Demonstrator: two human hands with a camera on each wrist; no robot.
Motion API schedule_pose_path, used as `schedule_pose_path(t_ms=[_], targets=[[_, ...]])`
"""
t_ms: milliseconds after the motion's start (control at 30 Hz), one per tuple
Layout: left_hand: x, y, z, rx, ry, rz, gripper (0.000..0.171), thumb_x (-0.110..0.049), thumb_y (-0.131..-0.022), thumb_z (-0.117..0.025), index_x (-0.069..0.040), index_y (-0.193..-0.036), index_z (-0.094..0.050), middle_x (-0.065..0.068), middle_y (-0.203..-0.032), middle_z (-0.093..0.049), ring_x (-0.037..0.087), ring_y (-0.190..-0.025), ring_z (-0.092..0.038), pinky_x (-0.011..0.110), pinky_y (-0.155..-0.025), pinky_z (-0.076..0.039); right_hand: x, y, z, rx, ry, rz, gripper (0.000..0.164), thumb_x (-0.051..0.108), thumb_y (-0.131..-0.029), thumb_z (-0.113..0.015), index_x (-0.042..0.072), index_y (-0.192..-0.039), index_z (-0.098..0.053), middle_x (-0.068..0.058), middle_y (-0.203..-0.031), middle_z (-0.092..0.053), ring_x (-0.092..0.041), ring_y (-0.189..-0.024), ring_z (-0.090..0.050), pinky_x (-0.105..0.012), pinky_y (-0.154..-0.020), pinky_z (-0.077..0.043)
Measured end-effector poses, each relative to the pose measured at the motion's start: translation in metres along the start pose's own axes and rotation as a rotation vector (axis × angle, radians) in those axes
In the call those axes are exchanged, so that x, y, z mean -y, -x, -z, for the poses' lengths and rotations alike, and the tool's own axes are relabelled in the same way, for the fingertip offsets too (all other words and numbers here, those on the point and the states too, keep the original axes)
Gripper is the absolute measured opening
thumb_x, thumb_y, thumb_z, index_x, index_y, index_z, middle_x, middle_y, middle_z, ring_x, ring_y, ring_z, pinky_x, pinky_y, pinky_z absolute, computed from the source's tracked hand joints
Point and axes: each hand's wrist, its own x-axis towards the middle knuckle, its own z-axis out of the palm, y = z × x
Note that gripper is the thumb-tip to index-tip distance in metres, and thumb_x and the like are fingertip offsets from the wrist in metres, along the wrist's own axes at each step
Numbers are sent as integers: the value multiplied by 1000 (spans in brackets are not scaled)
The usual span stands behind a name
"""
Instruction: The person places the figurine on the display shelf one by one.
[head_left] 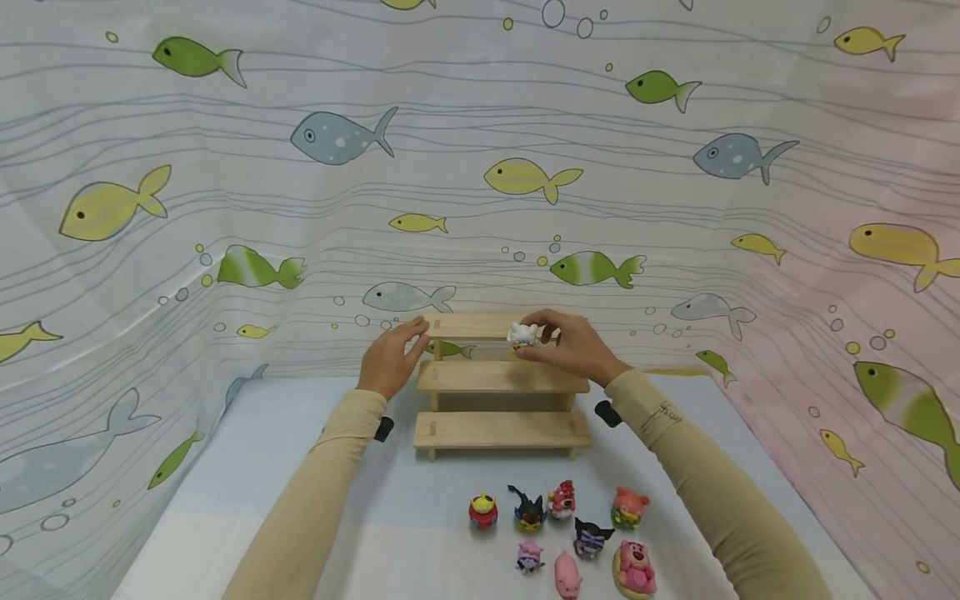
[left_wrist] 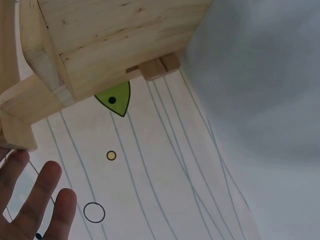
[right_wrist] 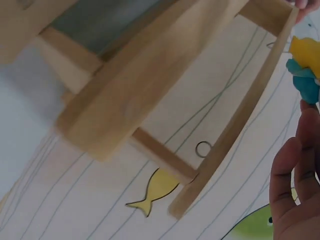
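A small white figurine is pinched between the thumb and fingers of my right hand, in front of the top step of a three-tier wooden shelf. In the right wrist view only the figurine's yellow and blue part shows, at the right edge. My left hand is at the left end of the top step, its fingertips right at the wood. Extended fingers of that hand appear in the left wrist view, just below the step's end; the thumb is hidden there.
Several figurines stand on the table in front of the shelf, among them a red one with a yellow head, a black one, a pink pig and a pink bear. A fish-patterned curtain hangs behind the shelf.
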Motion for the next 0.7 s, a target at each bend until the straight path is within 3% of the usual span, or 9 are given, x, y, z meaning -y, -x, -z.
schedule_pose_path(t_ms=[167, 433, 700], targets=[[0, 0, 0, -8, -4, -4, 38, -36, -104, -60, -13, -134, -67, 1, -144, -60, 30, -126, -60, 50, -100, -50, 11, -22, -9, -10, 5, 8, 45, 43, -83, -85, 24, -121, -71, 5, -100, -69, -15, -86, -63, -34, -66, -49], [-1, -1, -2, 11, -10, 7, 39, -36, -104, -59, -15, -136, -66, -1, -145, -58, 29, -128, -59, 50, -101, -50, 28, -54, -26, 0, 26, 27, 48, 41, -88, -80, 20, -130, -67, -1, -117, -67, -24, -95, -63, -37, -73, -50], [-2, 1, 1, 17, -6, 15, 39, -36, -105, -59, -14, -136, -66, -1, -146, -57, 29, -129, -58, 50, -102, -49, 33, -78, -47, 65, 78, 37, 53, 39, -94, -74, 14, -139, -60, -10, -126, -65, -23, -97, -64, -37, -74, -52]])
